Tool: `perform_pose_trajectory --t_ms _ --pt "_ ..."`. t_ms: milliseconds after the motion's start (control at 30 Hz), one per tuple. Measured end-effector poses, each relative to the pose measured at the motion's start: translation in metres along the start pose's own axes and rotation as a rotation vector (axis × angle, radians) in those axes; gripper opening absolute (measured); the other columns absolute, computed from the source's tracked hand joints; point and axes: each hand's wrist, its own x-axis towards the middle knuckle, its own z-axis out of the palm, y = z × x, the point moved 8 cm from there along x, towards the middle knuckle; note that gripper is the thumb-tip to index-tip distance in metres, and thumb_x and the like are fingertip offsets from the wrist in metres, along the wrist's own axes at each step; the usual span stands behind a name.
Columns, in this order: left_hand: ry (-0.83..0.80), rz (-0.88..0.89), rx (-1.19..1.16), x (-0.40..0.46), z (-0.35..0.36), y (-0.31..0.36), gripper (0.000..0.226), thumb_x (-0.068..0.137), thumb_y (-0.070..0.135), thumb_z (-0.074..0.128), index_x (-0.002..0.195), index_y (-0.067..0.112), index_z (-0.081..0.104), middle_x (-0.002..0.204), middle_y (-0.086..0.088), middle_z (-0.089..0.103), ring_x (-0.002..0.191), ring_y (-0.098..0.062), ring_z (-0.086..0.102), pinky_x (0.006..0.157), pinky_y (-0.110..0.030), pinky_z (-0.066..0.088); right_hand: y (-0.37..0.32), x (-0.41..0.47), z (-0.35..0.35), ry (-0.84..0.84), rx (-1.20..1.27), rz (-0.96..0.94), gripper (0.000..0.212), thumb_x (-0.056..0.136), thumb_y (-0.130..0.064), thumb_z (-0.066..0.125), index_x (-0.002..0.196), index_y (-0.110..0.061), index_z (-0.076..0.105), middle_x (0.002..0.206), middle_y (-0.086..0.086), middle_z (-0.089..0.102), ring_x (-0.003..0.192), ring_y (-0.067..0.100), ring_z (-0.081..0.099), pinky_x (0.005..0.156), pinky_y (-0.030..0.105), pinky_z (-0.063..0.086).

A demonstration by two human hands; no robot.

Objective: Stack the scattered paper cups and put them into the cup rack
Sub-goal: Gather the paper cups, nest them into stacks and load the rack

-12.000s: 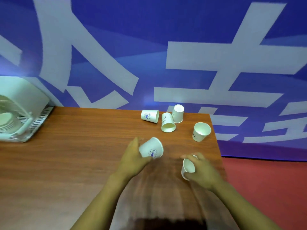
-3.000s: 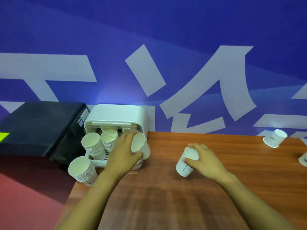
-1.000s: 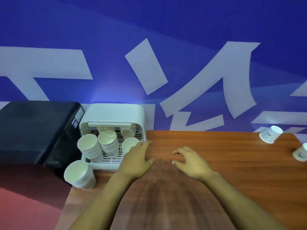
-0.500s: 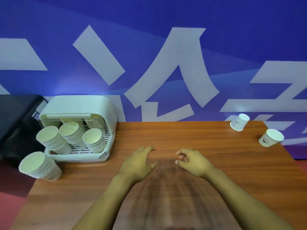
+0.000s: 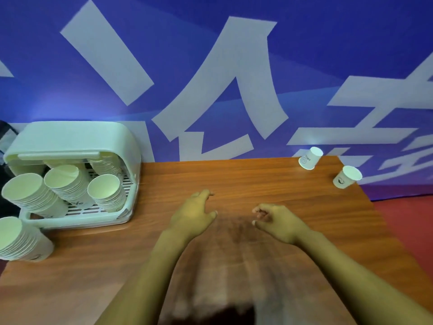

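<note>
Your left hand [image 5: 191,215] hovers over the counter [image 5: 234,184] mid-frame, fingers loose & spread, holding nothing. Your right hand [image 5: 275,219] is just beside it, fingers lightly curled, also w/ nothing in it. The counter is wood-grain brown. The rack [image 5: 70,141] sits at its far left corner w/ cup stacks [image 5: 63,181] leaning out the front; one more stack [image 5: 16,240] stands on the counter by its left front. Two loose cups remain far right: one [image 5: 310,158] tipped over at the back edge, another [image 5: 348,177] near the right corner. Behind: blue wall [image 5: 164,31] w/ big white characters. Red floor [image 5: 410,219] at right.
</note>
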Motion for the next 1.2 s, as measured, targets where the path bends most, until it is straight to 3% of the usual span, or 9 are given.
perform_pose_trajectory --t_ms 133,367,667,800,1000,1100,1200 --pt "-0.042 0.047 0.007 0.012 0.011 0.02 0.052 0.086 0.03 0.064 0.135 0.025 0.045 0.133 -0.002 0.051 0.123 -0.018 0.049 0.102 -0.032 0.041 0.019 -0.002 -0.019 0.047 -0.014 0.02 0.029 0.085 -0.027 0.067 0.111 -0.016 0.061 0.095 -0.002 0.062 0.083 0.016 0.058 0.083 0.028 0.045" --pt "-0.069 0.067 0.062 0.05 0.037 0.065 0.053 0.086 0.029 0.063 0.136 0.027 0.043 0.132 -0.001 0.05 0.123 -0.02 0.049 0.102 -0.035 0.041 0.075 0.008 -0.041 0.054 0.071 0.071 0.031 0.084 -0.027 0.067 0.112 -0.015 0.061 0.101 0.002 0.063 0.088 0.017 0.06 0.085 0.029 0.047" --pt "-0.101 0.03 0.205 0.146 0.111 0.168 0.06 0.087 0.031 0.06 0.141 0.031 0.034 0.135 -0.002 0.044 0.123 -0.024 0.045 0.098 -0.039 0.044 0.229 0.036 -0.102 0.037 0.101 0.111 0.046 0.082 -0.035 0.067 0.125 -0.026 0.053 0.122 0.0 0.057 0.104 0.015 0.056 0.094 0.03 0.045" --pt "-0.098 0.028 0.192 0.202 0.155 0.222 0.068 0.086 0.028 0.062 0.145 0.031 0.029 0.141 -0.002 0.038 0.128 -0.026 0.04 0.102 -0.039 0.042 0.303 0.053 -0.147 0.102 0.074 0.133 0.053 0.082 -0.032 0.069 0.13 -0.023 0.049 0.13 0.002 0.049 0.116 0.019 0.05 0.098 0.029 0.04" --pt "-0.148 0.015 0.233 0.275 0.222 0.265 0.07 0.083 0.024 0.061 0.146 0.029 0.029 0.141 -0.003 0.034 0.125 -0.031 0.038 0.104 -0.041 0.038 0.381 0.094 -0.204 0.299 -0.001 0.22 0.063 0.079 -0.037 0.071 0.135 -0.026 0.045 0.14 0.003 0.039 0.124 0.03 0.04 0.098 0.039 0.039" --pt "-0.112 0.023 0.297 0.315 0.239 0.275 0.074 0.084 0.024 0.061 0.148 0.031 0.024 0.151 -0.006 0.023 0.13 -0.034 0.035 0.105 -0.039 0.037 0.409 0.114 -0.215 0.35 -0.059 0.259 0.072 0.073 -0.044 0.073 0.137 -0.03 0.041 0.145 0.004 0.033 0.125 0.032 0.038 0.097 0.043 0.039" --pt "-0.12 0.037 0.396 0.35 0.257 0.281 0.079 0.087 0.028 0.059 0.151 0.036 0.013 0.159 -0.01 0.006 0.136 -0.035 0.027 0.105 -0.042 0.034 0.434 0.13 -0.211 0.331 -0.04 0.298 0.084 0.069 -0.051 0.074 0.141 -0.035 0.033 0.154 0.006 0.019 0.137 0.032 0.026 0.104 0.046 0.034"
